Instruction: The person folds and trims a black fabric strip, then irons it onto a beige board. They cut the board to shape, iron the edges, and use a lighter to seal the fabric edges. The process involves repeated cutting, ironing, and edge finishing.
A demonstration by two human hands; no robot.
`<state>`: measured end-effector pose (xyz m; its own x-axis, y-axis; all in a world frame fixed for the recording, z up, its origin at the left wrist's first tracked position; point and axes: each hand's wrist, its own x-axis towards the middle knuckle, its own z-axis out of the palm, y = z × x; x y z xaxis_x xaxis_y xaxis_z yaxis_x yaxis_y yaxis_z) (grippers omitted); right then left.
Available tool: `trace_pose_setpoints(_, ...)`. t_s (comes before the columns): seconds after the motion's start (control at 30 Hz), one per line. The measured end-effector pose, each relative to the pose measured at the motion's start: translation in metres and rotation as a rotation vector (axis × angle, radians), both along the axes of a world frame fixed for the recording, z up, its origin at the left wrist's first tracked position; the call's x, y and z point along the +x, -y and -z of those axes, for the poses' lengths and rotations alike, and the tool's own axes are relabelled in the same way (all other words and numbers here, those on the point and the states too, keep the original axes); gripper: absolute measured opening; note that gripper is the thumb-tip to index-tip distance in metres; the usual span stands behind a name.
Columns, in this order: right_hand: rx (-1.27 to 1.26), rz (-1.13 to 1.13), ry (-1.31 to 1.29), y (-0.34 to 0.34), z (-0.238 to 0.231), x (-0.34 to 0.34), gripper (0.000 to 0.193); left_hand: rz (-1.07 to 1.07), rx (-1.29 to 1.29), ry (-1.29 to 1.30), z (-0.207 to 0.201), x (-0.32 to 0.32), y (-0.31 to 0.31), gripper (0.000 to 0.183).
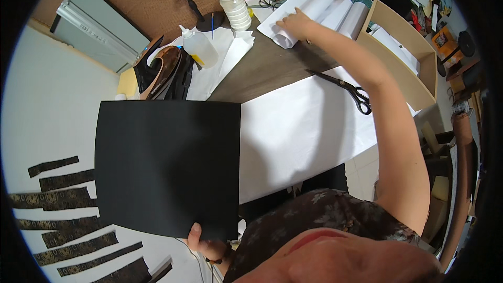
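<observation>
My left hand [196,237] grips a large stiff black sheet [162,162] by its lower edge, thumb on top and the other fingers hidden underneath. The sheet covers part of the white paper [309,136] spread on the table. My right arm stretches far across to the back. There my right hand [297,24] touches one of several white paper rolls [320,6], its visible fingers apart. Below that forearm, black-handled scissors [348,89] lie with their blades over the white paper's edge.
A squeeze bottle [201,50], a clear jar [234,8] and a brown-and-black handheld device [163,72] stand at the back left. Dark patterned strips [68,199] lie on the white surface at left. A wooden tray [427,78] holds papers at right. A phone-type stand [191,5] rises behind.
</observation>
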<state>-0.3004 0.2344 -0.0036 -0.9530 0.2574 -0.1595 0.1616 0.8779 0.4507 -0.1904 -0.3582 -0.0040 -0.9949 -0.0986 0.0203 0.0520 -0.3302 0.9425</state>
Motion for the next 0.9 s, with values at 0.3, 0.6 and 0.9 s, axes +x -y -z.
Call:
trace_pose_setpoints(0.3, 0.218, -0.103, -0.959, -0.087, -0.182, 0.037, 0.013, -0.097, -0.167, 0.195, -0.036, -0.015, -0.036, 0.07)
trace_pose_setpoints(0.6, -0.03, 0.318, -0.028, -0.072, -0.046, 0.018, 0.067, -0.06, 0.077, 0.18, -0.004, -0.016, -0.029, 0.069)
trace_pose_setpoints(0.9, -0.082, -0.447, -0.342, -0.044, 0.051, -0.007, 0.015, -0.029, -0.316, -0.471, 0.021, -0.023, -0.019, 0.055)
